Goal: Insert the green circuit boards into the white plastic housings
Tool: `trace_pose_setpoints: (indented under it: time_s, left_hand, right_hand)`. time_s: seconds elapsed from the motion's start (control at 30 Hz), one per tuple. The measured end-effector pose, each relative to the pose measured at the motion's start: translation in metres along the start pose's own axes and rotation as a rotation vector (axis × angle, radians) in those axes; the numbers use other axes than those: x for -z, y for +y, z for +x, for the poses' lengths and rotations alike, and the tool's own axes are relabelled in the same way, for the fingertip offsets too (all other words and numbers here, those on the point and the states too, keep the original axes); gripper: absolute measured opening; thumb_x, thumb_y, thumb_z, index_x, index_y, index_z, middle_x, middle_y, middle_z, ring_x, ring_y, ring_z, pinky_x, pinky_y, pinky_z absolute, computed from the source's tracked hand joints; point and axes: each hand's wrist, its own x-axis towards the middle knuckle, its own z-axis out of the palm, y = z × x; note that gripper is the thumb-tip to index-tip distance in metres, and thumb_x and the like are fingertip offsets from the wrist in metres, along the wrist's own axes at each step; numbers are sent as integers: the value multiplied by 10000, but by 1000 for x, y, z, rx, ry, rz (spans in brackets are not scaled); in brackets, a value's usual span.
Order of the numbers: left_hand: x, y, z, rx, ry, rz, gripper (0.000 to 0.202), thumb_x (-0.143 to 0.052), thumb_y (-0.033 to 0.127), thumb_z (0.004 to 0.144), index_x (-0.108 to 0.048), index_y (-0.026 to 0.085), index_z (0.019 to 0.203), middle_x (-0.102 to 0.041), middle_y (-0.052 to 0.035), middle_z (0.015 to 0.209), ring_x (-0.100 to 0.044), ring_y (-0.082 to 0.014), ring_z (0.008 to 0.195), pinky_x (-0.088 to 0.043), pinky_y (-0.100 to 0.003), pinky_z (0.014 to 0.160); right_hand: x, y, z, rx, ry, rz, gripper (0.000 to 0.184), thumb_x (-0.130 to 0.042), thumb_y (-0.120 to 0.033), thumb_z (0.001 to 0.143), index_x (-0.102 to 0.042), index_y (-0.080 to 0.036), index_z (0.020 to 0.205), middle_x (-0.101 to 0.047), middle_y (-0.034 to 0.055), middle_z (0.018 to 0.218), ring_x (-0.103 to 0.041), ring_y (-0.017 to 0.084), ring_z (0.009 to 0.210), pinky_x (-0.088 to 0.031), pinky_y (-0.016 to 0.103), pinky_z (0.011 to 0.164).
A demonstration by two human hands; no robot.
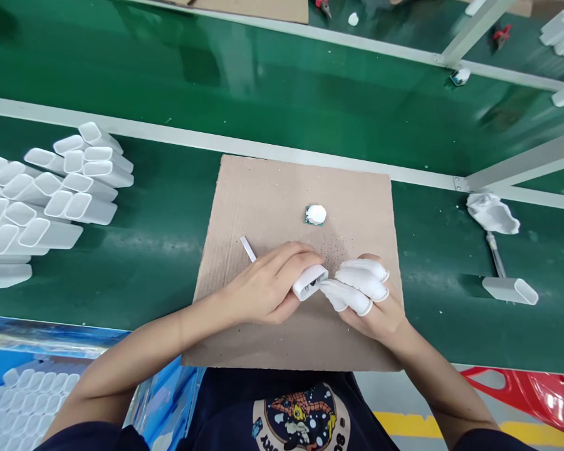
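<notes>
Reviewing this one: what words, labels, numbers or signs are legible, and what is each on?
"RY": end of a partly cut-off word on the round print of the dark shirt.
Print's right edge: a few characters, perhaps "80", too small to be sure.
Held white tube, stacked tubes, white-topped part: no readable text.

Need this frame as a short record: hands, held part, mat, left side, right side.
left_hand: left hand grips a white tube, open end toward the right hand
right_hand: right hand, white finger covers on several fingers, fingertips at the tube's mouth; exact grip unclear
tube_inside: something dark, unidentifiable
mat: cardboard sheet bearing a small white-topped green board and a thin pale strip
bench_left: cluster of white tubes
bench_right: single white tube, crumpled white item
</notes>
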Motion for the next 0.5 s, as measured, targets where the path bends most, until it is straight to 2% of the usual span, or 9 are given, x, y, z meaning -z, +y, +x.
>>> trace_pose_setpoints:
  time_s: [0.3, 0.5]
  left_hand:
    - [-1, 0, 0, 22, -32, 23, 389, -417, 115, 826, -410, 132, 1215, -569, -156, 1085, -582, -242, 1015, -552, -394, 779]
    - [-2, -1, 2, 52, 30, -134, 382, -423, 107, 830, -415, 145, 1211, -571, -133, 1054, -580, -218, 965, -528, -385, 795]
  right_hand:
    - [-9, -5, 1, -154, 11, 242, 299, -542, 11, 807, -596, -201, 1011, -556, 49, 845, -516, 188, 791, -496, 367, 669]
    - [-10, -13, 9, -396, 24, 533, 280, -565, 7, 823, -612, -226, 973, -557, 30, 867, -552, 163, 804, -509, 327, 678]
